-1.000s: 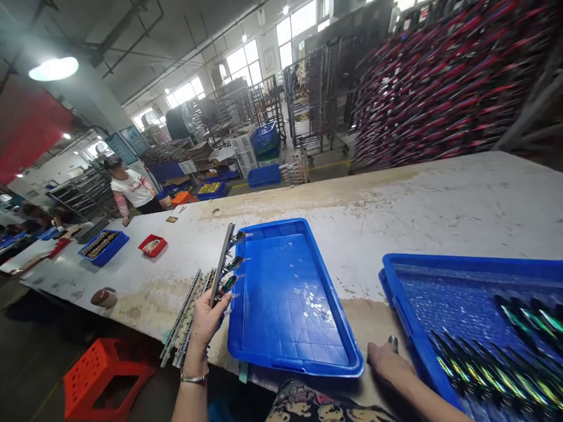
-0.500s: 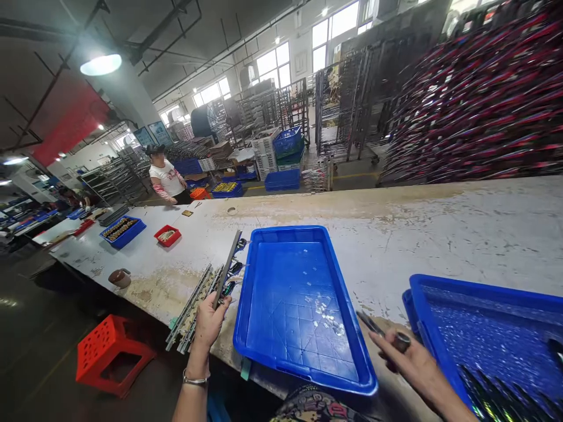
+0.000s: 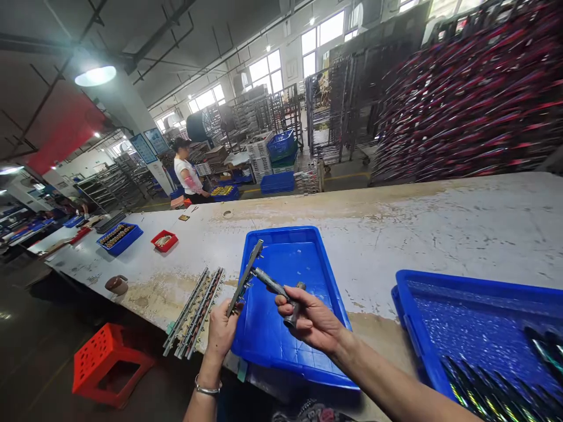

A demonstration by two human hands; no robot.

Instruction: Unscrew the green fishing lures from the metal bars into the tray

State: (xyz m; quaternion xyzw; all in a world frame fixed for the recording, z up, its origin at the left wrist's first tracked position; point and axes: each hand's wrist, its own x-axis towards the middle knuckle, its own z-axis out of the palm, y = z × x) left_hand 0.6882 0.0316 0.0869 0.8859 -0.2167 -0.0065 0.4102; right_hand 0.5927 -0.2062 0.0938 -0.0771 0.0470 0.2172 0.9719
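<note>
My left hand [image 3: 222, 331] is closed round the lower end of a narrow metal bar [image 3: 246, 275] with small clips along its side. The bar slants up over the left part of a blue plastic tray [image 3: 328, 264]. My right hand [image 3: 314, 319] grips a grey metal T-shaped tool [image 3: 270, 283], its exact kind unclear. The tool's tip points left and meets or nearly meets the middle of the bar; I cannot tell whether they touch. Left of the tray, several similar clip bars [image 3: 200, 313] lie side by side on the worn white table [image 3: 373, 246].
At right stands another blue tray [image 3: 407, 310] with dark glossy pieces. A red box [image 3: 164, 241], a blue box [image 3: 119, 237] and a brown mug [image 3: 116, 285] sit on the table's left. A red stool [image 3: 105, 363] stands below; a person [image 3: 188, 173] is across the table.
My right hand has brought the tool from right of the tray up and left to the bar. The bar has shifted right over the tray. Dark pieces beside it no longer show.
</note>
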